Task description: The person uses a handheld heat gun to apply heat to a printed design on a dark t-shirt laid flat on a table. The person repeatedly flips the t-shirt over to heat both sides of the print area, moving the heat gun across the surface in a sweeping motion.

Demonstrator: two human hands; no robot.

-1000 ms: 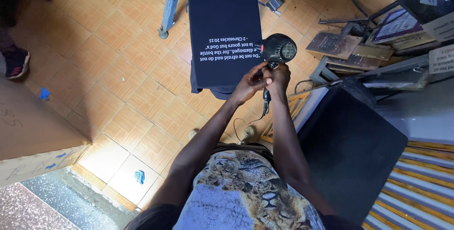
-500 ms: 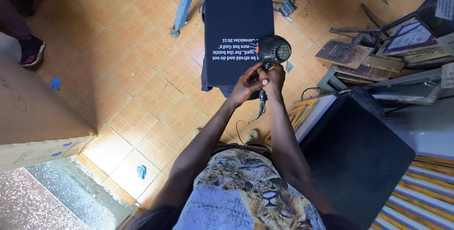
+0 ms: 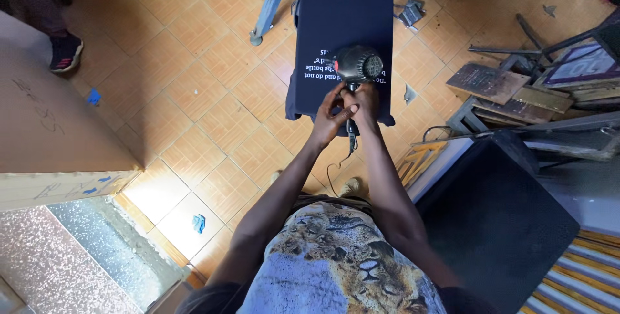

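Both hands, left (image 3: 328,119) and right (image 3: 363,102), clench the handle of the black hair dryer (image 3: 356,65) just above the printed dark shirt (image 3: 345,13); lingering risks scorching the print.

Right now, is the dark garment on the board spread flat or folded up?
Spread flat: the dark garment lies smooth over its board, white lettering showing.

Both hands meet on the handle of a black hair dryer (image 3: 357,65): the left hand (image 3: 329,117) and the right hand (image 3: 365,102) are wrapped round it together. Its barrel hangs over a dark shirt (image 3: 345,10) with white lettering, stretched on a board above the orange tiled floor (image 3: 194,94). Its cord (image 3: 342,159) dangles below.
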